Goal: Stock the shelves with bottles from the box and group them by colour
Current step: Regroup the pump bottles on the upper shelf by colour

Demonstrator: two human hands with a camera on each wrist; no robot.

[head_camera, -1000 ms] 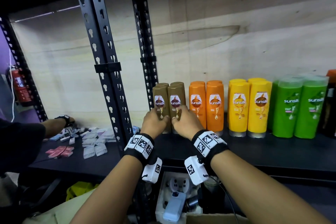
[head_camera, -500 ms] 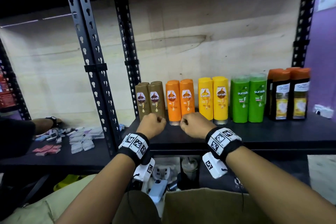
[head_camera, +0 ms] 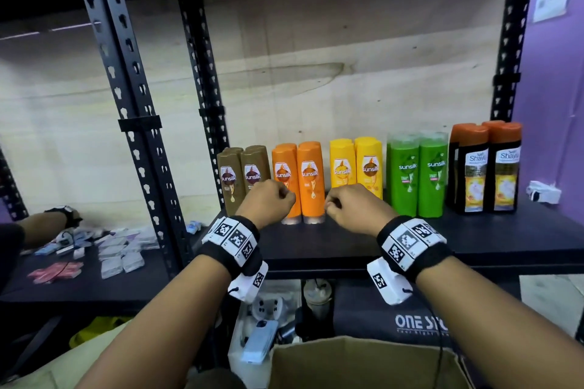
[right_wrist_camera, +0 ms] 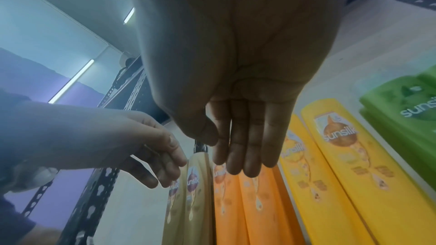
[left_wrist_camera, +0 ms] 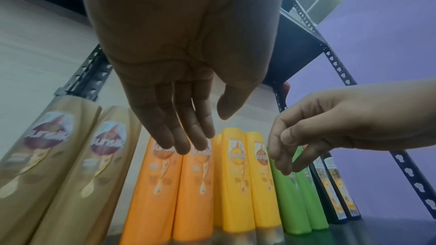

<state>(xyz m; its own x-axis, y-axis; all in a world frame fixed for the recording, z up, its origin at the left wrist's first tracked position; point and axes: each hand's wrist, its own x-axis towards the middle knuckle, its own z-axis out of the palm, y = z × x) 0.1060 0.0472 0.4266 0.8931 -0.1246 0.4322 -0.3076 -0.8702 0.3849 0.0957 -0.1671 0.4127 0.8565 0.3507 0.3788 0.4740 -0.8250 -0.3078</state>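
1. Hands: left hand (head_camera: 268, 202) and right hand (head_camera: 354, 207) loose, holding nothing, hovering before the orange bottles (head_camera: 298, 181).
2. I log brown bottles (head_camera: 243, 178) left of orange; yellow bottles (head_camera: 355, 167), green bottles (head_camera: 417, 174), black bottles (head_camera: 486, 167) rightward, all grouped.
3. Box (head_camera: 363, 363) below; contents unseen, remainder unknown.

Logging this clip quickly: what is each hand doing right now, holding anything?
Left hand: open, fingers loosely curled, holding nothing.
Right hand: open, fingers loosely curled, holding nothing.

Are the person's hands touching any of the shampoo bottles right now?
Apart. In the left wrist view, the left hand hangs with relaxed fingers in front of the orange bottles, holding nothing; the right hand likewise hovers free.
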